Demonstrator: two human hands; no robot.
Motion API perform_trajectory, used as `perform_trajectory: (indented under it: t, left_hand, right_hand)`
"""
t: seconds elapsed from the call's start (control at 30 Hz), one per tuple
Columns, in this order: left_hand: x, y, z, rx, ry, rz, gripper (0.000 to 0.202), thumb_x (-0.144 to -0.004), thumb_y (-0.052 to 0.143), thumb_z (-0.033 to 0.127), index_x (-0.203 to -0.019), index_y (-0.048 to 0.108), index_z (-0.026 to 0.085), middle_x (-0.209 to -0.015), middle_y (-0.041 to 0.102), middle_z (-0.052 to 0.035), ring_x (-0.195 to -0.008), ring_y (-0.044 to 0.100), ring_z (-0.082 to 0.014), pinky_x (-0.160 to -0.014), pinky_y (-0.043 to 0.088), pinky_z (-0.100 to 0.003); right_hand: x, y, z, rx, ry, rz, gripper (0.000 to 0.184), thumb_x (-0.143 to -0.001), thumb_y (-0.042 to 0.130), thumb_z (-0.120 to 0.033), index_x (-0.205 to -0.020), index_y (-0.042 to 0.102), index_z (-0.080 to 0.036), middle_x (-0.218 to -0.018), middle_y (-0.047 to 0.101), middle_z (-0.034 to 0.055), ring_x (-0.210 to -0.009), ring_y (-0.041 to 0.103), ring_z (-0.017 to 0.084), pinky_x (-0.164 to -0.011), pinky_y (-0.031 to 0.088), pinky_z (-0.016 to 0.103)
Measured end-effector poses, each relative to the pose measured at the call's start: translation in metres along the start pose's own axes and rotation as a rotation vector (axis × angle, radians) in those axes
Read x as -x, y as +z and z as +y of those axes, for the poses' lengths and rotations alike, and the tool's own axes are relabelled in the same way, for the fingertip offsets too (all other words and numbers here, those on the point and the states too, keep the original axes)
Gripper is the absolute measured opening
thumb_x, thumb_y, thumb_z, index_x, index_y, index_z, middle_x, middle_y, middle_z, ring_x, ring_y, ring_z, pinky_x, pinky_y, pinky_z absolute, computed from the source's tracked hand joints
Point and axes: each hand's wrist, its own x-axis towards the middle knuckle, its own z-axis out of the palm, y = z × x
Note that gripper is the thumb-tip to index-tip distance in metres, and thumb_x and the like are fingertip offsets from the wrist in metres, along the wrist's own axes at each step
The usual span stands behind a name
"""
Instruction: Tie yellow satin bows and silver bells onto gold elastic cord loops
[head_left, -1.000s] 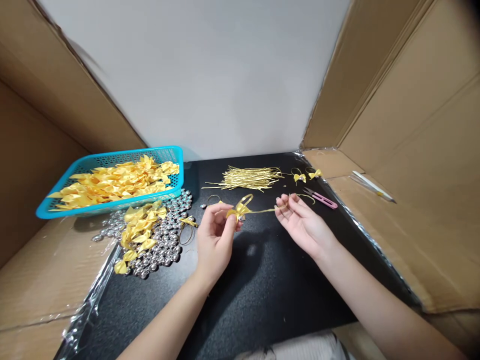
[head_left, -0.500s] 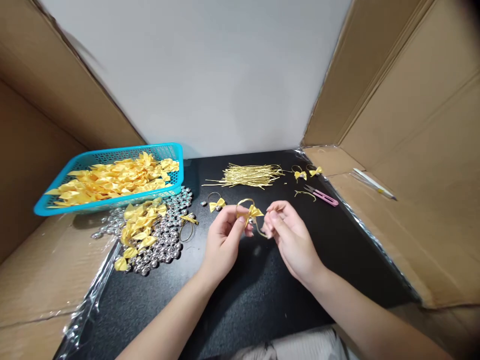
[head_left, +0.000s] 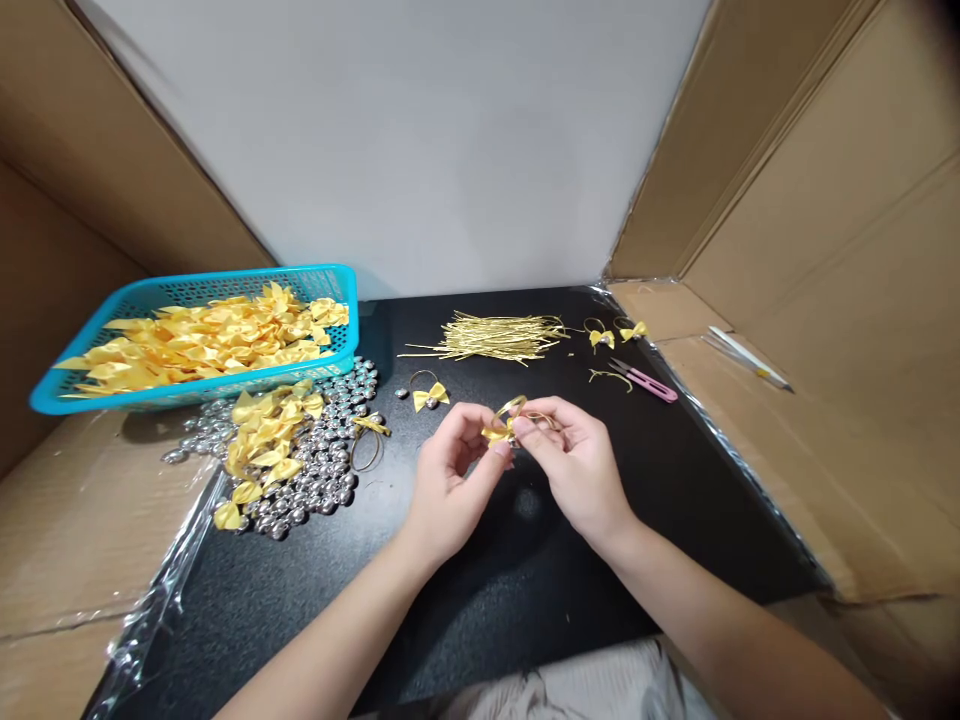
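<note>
My left hand [head_left: 450, 478] and my right hand [head_left: 576, 462] meet above the middle of the black mat [head_left: 525, 580]. Both pinch a small yellow ribbon bow [head_left: 498, 432] with a gold wire loop [head_left: 511, 407] rising from it. The left thumb and forefinger grip the bow's left side. My right fingertips press on its right side, where the gold wire curls round. Whatever sits under the bow is hidden by my fingers.
A blue basket [head_left: 341, 350] of yellow bows stands at the left, with silver bells [head_left: 326, 470] and loose bows [head_left: 266, 440] before it. A bundle of gold wires [head_left: 491, 337] lies behind my hands, pink snips [head_left: 645, 382] and finished bows [head_left: 600, 338] to the right. Cardboard walls [head_left: 825, 250] enclose both sides.
My right hand came in from the right, drawing the stretched gold wire back to the bow. Both hands now pinch the bow close together, a little further right.
</note>
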Motion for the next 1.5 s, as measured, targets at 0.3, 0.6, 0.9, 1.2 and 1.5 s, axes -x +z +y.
perform_trajectory:
  t: [0.3, 0.6, 0.9, 1.2, 1.5]
  left_hand:
    - [-0.003, -0.003, 0.004, -0.388, 0.201, 0.012, 0.011, -0.088, 0.060, 0.021, -0.078, 0.055, 0.019, -0.067, 0.057, 0.0031, -0.060, 0.053, -0.0099, -0.060, 0.046, -0.022]
    - [-0.006, -0.007, 0.003, -0.556, 0.352, 0.027, 0.007, -0.083, 0.062, 0.012, -0.078, 0.061, 0.017, -0.074, 0.067, -0.0013, -0.066, 0.062, -0.0114, -0.063, 0.050, -0.023]
    - [-0.003, 0.002, -0.001, -0.293, 0.204, 0.159, 0.015, -0.072, 0.069, 0.009, -0.067, 0.057, 0.018, -0.069, 0.067, 0.0014, -0.063, 0.063, -0.0101, -0.061, 0.051, -0.020]
    - [-0.010, 0.005, 0.015, -0.042, -0.151, 0.092, 0.015, -0.068, 0.073, 0.018, -0.083, 0.069, 0.016, -0.067, 0.069, 0.0003, -0.060, 0.063, -0.0119, -0.059, 0.053, -0.022]
    - [-0.012, -0.003, 0.016, -0.105, -0.175, 0.122, 0.007, -0.070, 0.076, 0.021, -0.075, 0.076, 0.016, -0.067, 0.074, -0.0023, -0.057, 0.065, -0.0123, -0.056, 0.052, -0.021]
  right_hand:
    - [0.003, -0.001, 0.007, -0.048, -0.038, -0.021, 0.005, -0.077, 0.070, -0.027, -0.078, 0.072, -0.022, -0.057, 0.050, -0.0038, -0.063, 0.055, 0.013, -0.063, 0.049, 0.026]
    - [0.005, -0.001, 0.009, -0.045, -0.042, -0.023, 0.005, -0.079, 0.069, -0.025, -0.079, 0.070, -0.020, -0.062, 0.056, -0.0032, -0.056, 0.044, 0.008, -0.053, 0.038, 0.021]
    - [0.007, 0.004, 0.010, -0.131, -0.054, -0.033, 0.007, -0.085, 0.065, -0.026, -0.082, 0.063, -0.020, -0.074, 0.065, -0.0017, -0.067, 0.059, 0.010, -0.062, 0.048, 0.021]
    - [0.007, 0.002, 0.012, -0.172, -0.007, -0.012, 0.006, -0.085, 0.064, -0.026, -0.082, 0.063, -0.021, -0.074, 0.064, -0.0018, -0.067, 0.060, 0.011, -0.062, 0.050, 0.022]
    - [0.007, -0.001, 0.013, -0.237, 0.015, -0.009, 0.014, -0.083, 0.065, -0.027, -0.096, 0.062, -0.023, -0.069, 0.053, -0.0041, -0.063, 0.048, 0.010, -0.062, 0.042, 0.023]
